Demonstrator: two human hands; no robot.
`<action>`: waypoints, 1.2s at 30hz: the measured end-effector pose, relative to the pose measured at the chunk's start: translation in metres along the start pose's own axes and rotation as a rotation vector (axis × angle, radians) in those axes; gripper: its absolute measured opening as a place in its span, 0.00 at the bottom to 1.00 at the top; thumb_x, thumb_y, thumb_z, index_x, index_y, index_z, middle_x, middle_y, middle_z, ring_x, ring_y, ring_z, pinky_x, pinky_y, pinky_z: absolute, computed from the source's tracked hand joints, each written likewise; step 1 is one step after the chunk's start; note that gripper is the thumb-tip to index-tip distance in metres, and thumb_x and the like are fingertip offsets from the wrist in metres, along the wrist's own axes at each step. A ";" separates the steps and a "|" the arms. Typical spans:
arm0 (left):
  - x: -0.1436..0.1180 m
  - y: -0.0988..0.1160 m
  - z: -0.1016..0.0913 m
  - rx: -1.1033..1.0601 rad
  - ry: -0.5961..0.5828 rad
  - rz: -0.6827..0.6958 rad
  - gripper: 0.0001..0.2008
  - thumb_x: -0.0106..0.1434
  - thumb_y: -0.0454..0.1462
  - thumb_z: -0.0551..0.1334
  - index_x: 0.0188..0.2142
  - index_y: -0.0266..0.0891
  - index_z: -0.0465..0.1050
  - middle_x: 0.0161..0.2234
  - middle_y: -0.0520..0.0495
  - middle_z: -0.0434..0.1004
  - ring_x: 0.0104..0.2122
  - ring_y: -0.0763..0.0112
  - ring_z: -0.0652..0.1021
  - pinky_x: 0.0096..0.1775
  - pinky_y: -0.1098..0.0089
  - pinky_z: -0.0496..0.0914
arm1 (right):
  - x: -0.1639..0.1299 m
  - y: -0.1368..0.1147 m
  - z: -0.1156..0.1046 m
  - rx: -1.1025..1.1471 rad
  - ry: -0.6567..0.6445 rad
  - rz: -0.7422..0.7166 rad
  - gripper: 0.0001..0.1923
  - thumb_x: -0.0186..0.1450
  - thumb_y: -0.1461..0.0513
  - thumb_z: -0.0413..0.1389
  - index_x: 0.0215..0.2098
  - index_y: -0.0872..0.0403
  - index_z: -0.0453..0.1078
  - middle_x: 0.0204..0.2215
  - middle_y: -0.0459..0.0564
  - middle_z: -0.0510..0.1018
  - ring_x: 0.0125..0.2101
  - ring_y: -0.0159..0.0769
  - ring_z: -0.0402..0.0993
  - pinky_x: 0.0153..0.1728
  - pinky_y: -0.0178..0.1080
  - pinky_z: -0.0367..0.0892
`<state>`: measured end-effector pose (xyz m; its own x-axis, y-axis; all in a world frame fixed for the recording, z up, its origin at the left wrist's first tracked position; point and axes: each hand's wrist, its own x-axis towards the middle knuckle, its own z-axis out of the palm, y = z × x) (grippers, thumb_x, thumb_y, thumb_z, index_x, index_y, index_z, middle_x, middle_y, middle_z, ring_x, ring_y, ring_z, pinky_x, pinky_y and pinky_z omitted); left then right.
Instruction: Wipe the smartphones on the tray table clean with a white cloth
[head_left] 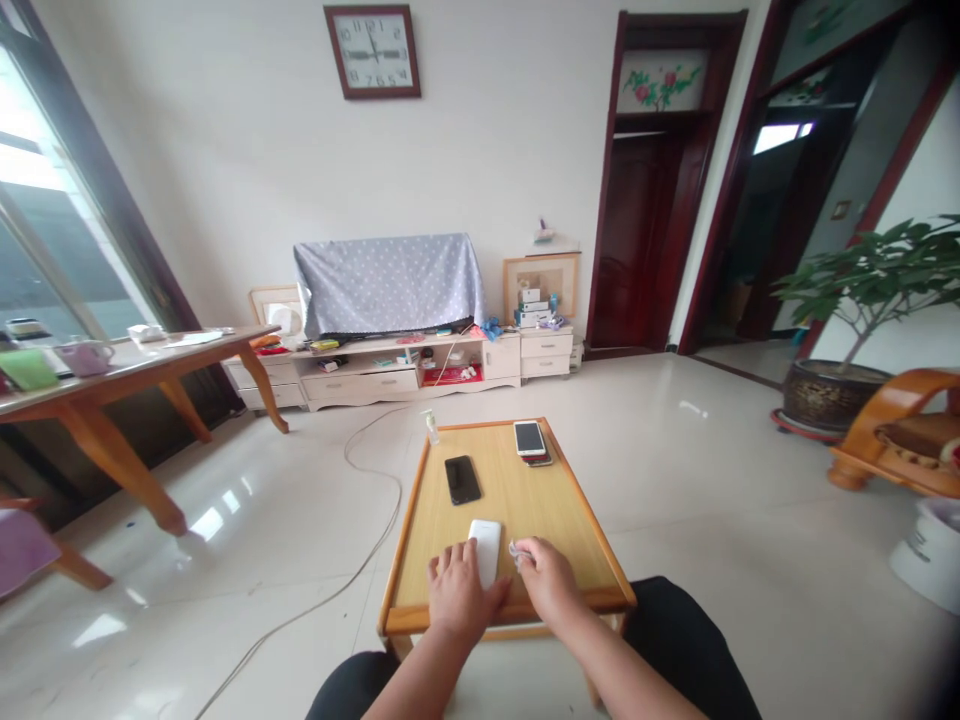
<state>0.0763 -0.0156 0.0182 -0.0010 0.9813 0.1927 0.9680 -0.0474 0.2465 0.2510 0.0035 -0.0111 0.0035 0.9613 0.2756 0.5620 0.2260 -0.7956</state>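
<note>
A white phone lies near the front of the small wooden table, plain white side up. My left hand straddles its lower part, with fingers along the left edge and the thumb by the lower right corner. To the right of the phone, my right hand pinches a small crumpled whitish cloth or tissue; most of it is hidden in the fingers. Farther back lies a black phone, screen up. A white-framed phone rests on a stack at the far right corner.
A small clear pump bottle stands at the table's far left corner. A cable runs over the floor on the left. Beyond are a low cabinet, a larger table and a potted plant.
</note>
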 end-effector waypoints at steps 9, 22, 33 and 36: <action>0.009 -0.001 0.013 -0.034 0.063 0.097 0.36 0.57 0.52 0.64 0.62 0.42 0.61 0.56 0.40 0.72 0.57 0.53 0.67 0.57 0.56 0.54 | 0.015 0.016 -0.014 0.018 0.167 0.077 0.10 0.65 0.57 0.51 0.37 0.50 0.73 0.35 0.49 0.80 0.36 0.39 0.76 0.38 0.38 0.69; 0.006 -0.015 0.003 -0.067 -0.002 0.035 0.18 0.59 0.45 0.62 0.49 0.45 0.69 0.45 0.46 0.73 0.48 0.58 0.70 0.51 0.60 0.59 | 0.002 -0.020 0.008 -0.369 -0.318 -0.239 0.25 0.76 0.54 0.36 0.64 0.47 0.63 0.64 0.51 0.66 0.66 0.44 0.56 0.67 0.59 0.31; 0.005 -0.031 0.016 -0.116 0.093 0.044 0.24 0.59 0.38 0.59 0.56 0.41 0.64 0.48 0.43 0.74 0.49 0.59 0.72 0.52 0.61 0.60 | 0.000 -0.038 0.026 -0.369 -0.365 -0.368 0.25 0.76 0.55 0.37 0.63 0.51 0.65 0.63 0.53 0.67 0.65 0.41 0.57 0.69 0.52 0.35; 0.004 -0.031 0.015 -0.131 0.105 0.034 0.25 0.58 0.40 0.60 0.56 0.41 0.64 0.48 0.43 0.74 0.50 0.58 0.72 0.53 0.60 0.61 | 0.012 -0.036 0.024 -0.370 -0.396 -0.370 0.24 0.76 0.56 0.36 0.62 0.49 0.66 0.62 0.51 0.69 0.64 0.40 0.59 0.69 0.54 0.34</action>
<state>0.0496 -0.0072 -0.0030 -0.0012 0.9541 0.2995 0.9268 -0.1114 0.3586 0.2109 0.0109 0.0083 -0.5095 0.8319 0.2198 0.7154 0.5515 -0.4289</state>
